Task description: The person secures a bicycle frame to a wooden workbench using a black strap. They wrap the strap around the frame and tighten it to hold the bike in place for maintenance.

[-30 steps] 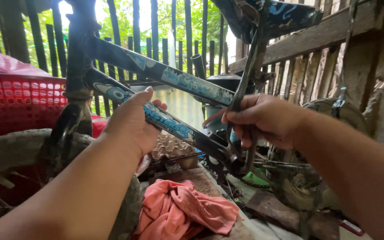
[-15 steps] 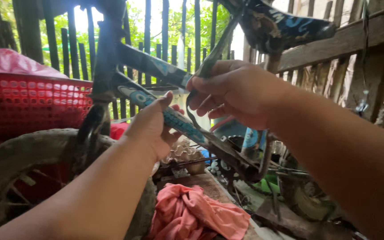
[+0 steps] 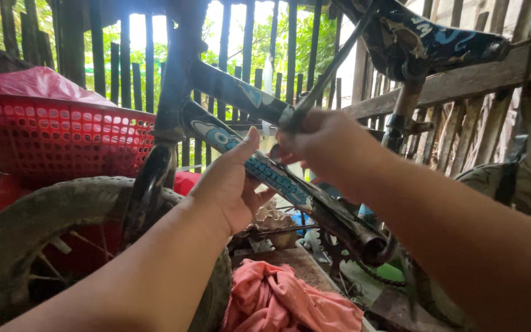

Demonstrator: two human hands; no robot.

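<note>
The lower tube (image 3: pixel 278 178) of a small dark bicycle frame (image 3: pixel 228 92) is cupped by the left hand (image 3: pixel 232 184), palm against the tube's near side, thumb raised along it; the grip is loosely wrapped on the tube. A thin dark rod (image 3: pixel 333 67), slanting up toward the saddle (image 3: pixel 425 40), is grasped by the right hand (image 3: pixel 327 147), whose grip is clenched around the rod's lower end, just above the tube. The two hands are held close together, nearly touching. The frame is seen standing against a wooden slat fence (image 3: pixel 112 67). The front tyre (image 3: pixel 62 203) is seen low at the left, with a red plastic basket (image 3: pixel 56 138) behind it. A crumpled pink cloth (image 3: pixel 278 301) is seen below the hands, near the crank and chain (image 3: pixel 370 252).
</note>
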